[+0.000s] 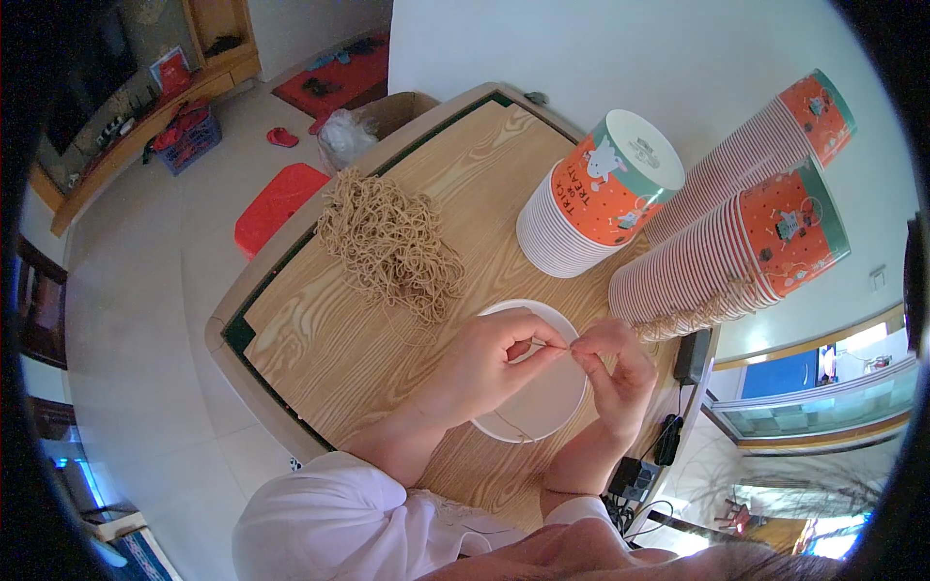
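Observation:
My left hand (pixel 489 356) and my right hand (pixel 618 376) meet fingertip to fingertip above a white open paper tub (pixel 528 414). Each pinches a thin strand of brown twine, mostly hidden by the fingers. A loose length of twine (pixel 511 426) curves over the tub's near inner side. Beyond my left hand lies a tangled heap of brown twine (pixel 387 247). A bundle of twine lengths (pixel 699 315) rests along a stack of tubs, just past my right hand.
Nested paper tubs with orange and green printing form a short stack (pixel 581 208) and two long stacks (pixel 688 247) at the table's (pixel 320 339) far right. Black adapters and cables (pixel 635 479) lie along the right edge. A red stool (pixel 276 205) stands beyond the left edge.

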Tool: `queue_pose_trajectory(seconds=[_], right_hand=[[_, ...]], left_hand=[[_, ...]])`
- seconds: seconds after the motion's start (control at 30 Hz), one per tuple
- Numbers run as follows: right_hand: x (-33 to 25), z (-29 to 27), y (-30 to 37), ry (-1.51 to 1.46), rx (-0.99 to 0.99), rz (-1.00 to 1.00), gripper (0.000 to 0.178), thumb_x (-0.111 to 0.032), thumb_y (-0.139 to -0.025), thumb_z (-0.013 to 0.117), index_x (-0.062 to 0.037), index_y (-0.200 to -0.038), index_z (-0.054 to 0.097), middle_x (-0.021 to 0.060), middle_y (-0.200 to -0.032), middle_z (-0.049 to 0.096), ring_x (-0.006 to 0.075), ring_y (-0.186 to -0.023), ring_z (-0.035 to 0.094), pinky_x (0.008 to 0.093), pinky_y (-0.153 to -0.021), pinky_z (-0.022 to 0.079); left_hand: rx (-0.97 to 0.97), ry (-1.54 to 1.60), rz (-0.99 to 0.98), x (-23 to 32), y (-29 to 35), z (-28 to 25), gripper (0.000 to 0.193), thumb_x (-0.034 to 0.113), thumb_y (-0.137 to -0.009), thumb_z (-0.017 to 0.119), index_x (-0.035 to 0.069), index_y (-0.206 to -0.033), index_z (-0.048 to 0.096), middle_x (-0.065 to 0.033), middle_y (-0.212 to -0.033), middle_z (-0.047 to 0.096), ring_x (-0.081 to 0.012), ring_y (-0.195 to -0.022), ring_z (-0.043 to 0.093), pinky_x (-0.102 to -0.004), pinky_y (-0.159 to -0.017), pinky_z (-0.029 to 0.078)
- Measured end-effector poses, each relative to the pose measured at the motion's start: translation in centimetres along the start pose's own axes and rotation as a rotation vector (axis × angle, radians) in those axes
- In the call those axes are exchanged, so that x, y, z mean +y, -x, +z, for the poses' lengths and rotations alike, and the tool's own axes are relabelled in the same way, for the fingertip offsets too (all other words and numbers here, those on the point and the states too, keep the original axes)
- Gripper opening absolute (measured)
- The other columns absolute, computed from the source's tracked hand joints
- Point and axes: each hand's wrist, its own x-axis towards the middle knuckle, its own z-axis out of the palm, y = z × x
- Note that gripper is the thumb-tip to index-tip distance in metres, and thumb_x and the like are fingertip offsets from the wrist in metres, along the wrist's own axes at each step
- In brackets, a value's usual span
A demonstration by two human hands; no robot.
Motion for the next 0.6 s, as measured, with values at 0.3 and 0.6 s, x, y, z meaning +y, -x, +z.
queue_pose_trajectory(seconds=[0.3, 0.6], right_hand=[[-0.09, 0.23, -0.44, 0.066, 0.044, -0.013, 0.021, 0.0, -0.064, 0.078, -0.0034, -0.081, 0.066, 0.0081, -0.084, 0.066, 0.0222, -0.078, 0.06, 0.0317, -0.069, 0.046], [0.17, -0.12, -0.5, 0.153, 0.021, -0.01, 0.015, -0.004, -0.068, 0.075, -0.0047, -0.078, 0.063, 0.0058, -0.079, 0.064, 0.0242, -0.077, 0.059, 0.0346, -0.071, 0.044]], left_hand=[[0.036, 0.021, -0.005, -0.31, 0.03, 0.33, 0.009, 0.013, -0.078, 0.074, 0.01, -0.086, 0.07, 0.0022, -0.057, 0.047, -0.0067, -0.05, 0.037, -0.0255, -0.046, 0.029], [0.054, 0.015, -0.006, 0.02, -0.13, 0.44, 0.009, 0.012, -0.079, 0.073, 0.011, -0.087, 0.069, 0.0015, -0.06, 0.051, -0.0074, -0.051, 0.04, -0.0257, -0.046, 0.032]])
